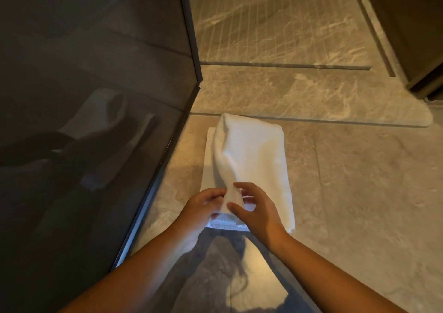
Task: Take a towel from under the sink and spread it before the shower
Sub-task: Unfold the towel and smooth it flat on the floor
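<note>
Left hand (203, 207) is pinching the bunched-up near end of the white towel (251, 154) and holding it raised off the floor (359, 169). Right hand (256, 207) sits right beside it, fingers spread and loosely curved, thumb touching the fold but not gripping. Rest of the towel's lying folded on the marble, just right of the shower glass (96, 97).

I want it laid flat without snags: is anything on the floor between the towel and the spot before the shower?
Nothing visible. The towel lies, partly folded, on the tile floor before the shower threshold, with the left hand and right hand at its near end. The glass panel stands to its left, clear of it.
</note>
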Demonstrator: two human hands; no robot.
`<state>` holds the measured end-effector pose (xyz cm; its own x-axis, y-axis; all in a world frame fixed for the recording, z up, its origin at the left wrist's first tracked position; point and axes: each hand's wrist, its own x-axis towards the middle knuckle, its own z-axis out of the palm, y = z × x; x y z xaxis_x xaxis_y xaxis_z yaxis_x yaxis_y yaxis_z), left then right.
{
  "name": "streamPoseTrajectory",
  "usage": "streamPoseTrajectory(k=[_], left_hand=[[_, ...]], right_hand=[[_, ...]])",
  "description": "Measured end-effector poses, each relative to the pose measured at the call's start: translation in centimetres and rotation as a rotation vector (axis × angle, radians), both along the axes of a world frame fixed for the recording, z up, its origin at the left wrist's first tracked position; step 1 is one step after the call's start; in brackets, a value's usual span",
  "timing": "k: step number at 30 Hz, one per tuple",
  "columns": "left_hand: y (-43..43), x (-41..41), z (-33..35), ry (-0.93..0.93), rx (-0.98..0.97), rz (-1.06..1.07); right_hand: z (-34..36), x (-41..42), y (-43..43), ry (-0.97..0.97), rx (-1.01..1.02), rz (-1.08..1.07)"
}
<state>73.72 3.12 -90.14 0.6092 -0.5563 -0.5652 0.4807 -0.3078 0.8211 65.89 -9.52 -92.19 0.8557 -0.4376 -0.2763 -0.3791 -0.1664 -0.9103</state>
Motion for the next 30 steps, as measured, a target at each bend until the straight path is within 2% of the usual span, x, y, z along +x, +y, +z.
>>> streamPoseTrajectory(k=[4,8,12,16,21,27,30], left_hand=[[-0.6,-0.2,0.7,-0.002,0.0,-0.046],[-2.1,-0.3,1.9,0.018,-0.079,-0.113],[-3.8,-0.7,2.8,-0.061,-0.105,-0.122],[-5.9,-1.3,2.5,-0.17,-0.034,-0.07],[-8.2,-1.9,0.7,-0.163,0.039,-0.136],[-10.0,-3.2,-1.4,-0.35,0.195,-0.345],[-10.6,-3.8,-2.5,-0.623,0.351,-0.549]], right_hand=[[0.5,0.0,-0.5,-0.044,-0.003,-0.049],[1.5,-0.2,-1.7,-0.109,0.044,-0.16],[2.7,-1.2,-3.4,-0.155,0.026,-0.221],[3.7,-2.9,-5.1,-0.182,-0.004,-0.288],[4.2,-6.4,-8.7,-0.162,-0.059,-0.371],[2.8,-12.3,-13.8,-0.068,-0.177,-0.552],[1.0,-15.7,-15.9,0.11,-0.188,-0.659]])
